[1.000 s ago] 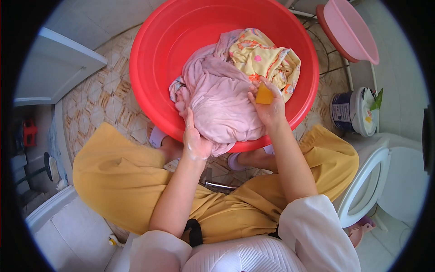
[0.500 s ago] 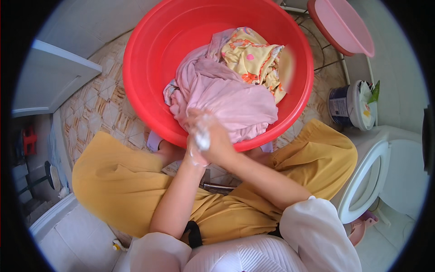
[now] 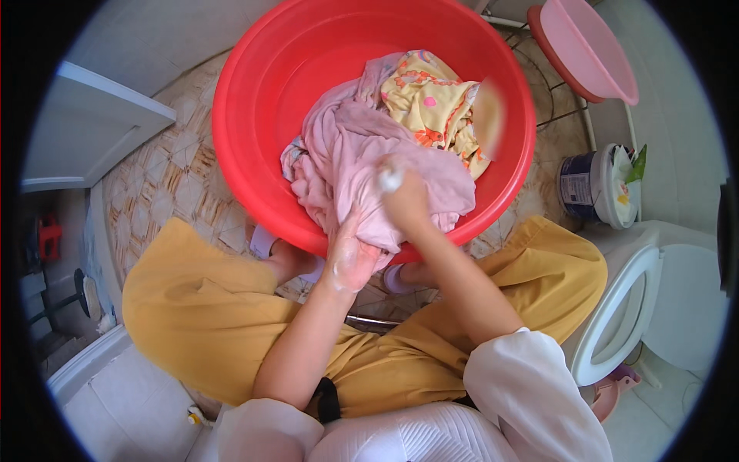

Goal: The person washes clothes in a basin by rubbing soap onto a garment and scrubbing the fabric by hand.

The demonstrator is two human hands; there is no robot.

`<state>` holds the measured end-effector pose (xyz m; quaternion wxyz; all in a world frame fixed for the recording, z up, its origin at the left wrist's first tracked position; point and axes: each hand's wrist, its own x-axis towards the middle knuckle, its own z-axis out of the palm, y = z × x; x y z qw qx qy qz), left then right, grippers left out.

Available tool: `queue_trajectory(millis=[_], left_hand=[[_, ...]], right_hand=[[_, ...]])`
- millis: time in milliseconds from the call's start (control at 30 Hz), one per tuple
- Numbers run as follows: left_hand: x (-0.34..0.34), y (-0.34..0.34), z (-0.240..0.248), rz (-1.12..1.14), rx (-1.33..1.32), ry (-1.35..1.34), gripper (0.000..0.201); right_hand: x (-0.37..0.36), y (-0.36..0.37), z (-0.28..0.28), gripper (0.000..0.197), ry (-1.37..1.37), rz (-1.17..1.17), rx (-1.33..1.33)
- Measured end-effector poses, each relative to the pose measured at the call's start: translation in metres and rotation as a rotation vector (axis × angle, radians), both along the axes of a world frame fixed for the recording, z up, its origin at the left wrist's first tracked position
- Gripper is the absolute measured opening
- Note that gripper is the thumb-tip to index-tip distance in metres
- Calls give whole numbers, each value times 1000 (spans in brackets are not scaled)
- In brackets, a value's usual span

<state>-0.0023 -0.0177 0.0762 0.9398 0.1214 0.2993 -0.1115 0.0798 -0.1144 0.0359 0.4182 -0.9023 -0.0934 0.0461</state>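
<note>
A damp pink cloth point(image 3: 369, 142) lies bunched in a large red basin point(image 3: 246, 154) before me. Beside it, on the right, is a crumpled yellow cloth point(image 3: 431, 112) with orange and pink prints. My left hand point(image 3: 354, 258), wet with suds, holds the pink cloth's near end over the basin's front rim; its fingers are under the fabric. My right hand point(image 3: 406, 202) is closed and slightly blurred, resting on the pink cloth. A white lump point(image 3: 390, 181), soap or foam, shows at its fingers; what they grip is hidden.
A pink basin point(image 3: 589, 50) rests on a metal rack at the far right. Below it stands a lidded bucket point(image 3: 589, 185), then a toilet point(image 3: 616, 316) with its lid raised. A white door point(image 3: 92, 131) stands at left. My knees flank the basin on the tiled floor point(image 3: 165, 146).
My hands were pressed together at the basin's front rim; now they are apart. The right moved up and right onto the pink cloth. Cloth now covers the left hand's fingers.
</note>
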Motion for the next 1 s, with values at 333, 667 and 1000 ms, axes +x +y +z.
queue_trajectory(millis=[333, 667, 1000], left_hand=[[2, -1, 0, 21, 366, -94, 48], [-40, 24, -143, 423, -521, -242, 56], [10, 8, -30, 38, 328, 52, 58]], right_hand=[[-3, 13, 28, 18, -174, 294, 286], [-47, 52, 39, 22, -39, 423, 322], [2, 16, 39, 22, -117, 287, 18]])
